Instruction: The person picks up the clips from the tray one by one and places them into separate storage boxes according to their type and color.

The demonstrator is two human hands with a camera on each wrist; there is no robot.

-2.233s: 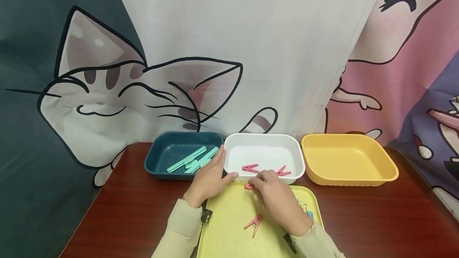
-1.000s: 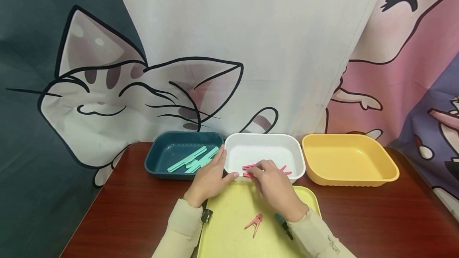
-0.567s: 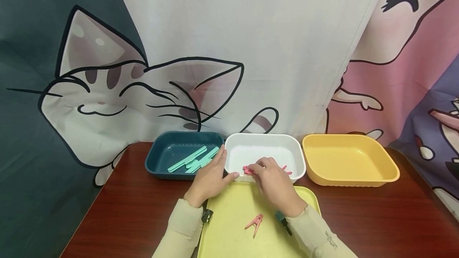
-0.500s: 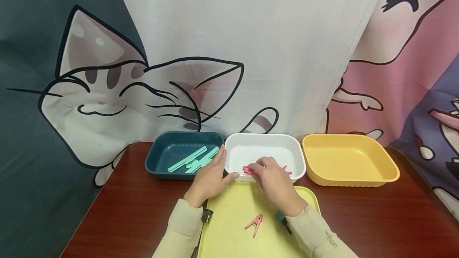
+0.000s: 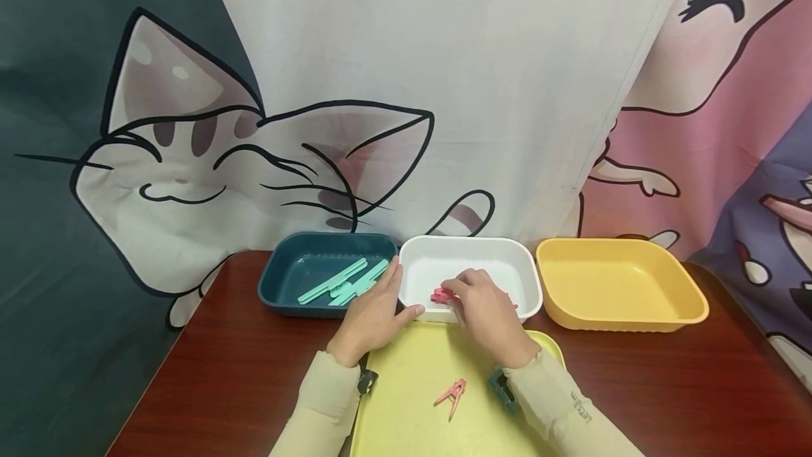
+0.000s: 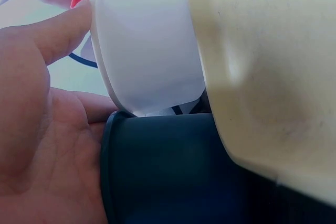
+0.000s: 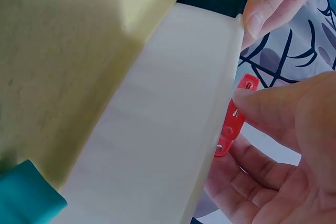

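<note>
My right hand (image 5: 491, 312) reaches over the front rim of the white bin (image 5: 469, 249), pinching a pink clothespin (image 7: 239, 111) between thumb and fingers. Other pink clothespins inside that bin are mostly covered by the hand in the head view. My left hand (image 5: 371, 312) rests with straight fingers where the white bin meets the dark teal bin (image 5: 279, 288), thumb along the white rim. Mint-green long clips (image 5: 333, 281) lie in the teal bin. One pink clothespin (image 5: 452, 397) lies on the yellow tray (image 5: 400, 422), between the two forearms.
On the right stands a yellow bin (image 5: 618, 281), with nothing seen inside. The bins line up along the back of the brown table (image 5: 209, 372), before a printed cat curtain (image 5: 342, 41). In the right wrist view, a teal corner (image 7: 31, 195) overlaps the tray.
My right hand has moved forward from over the tray's back edge into the white bin, carrying the pink clothespin. The left hand has stayed in place.
</note>
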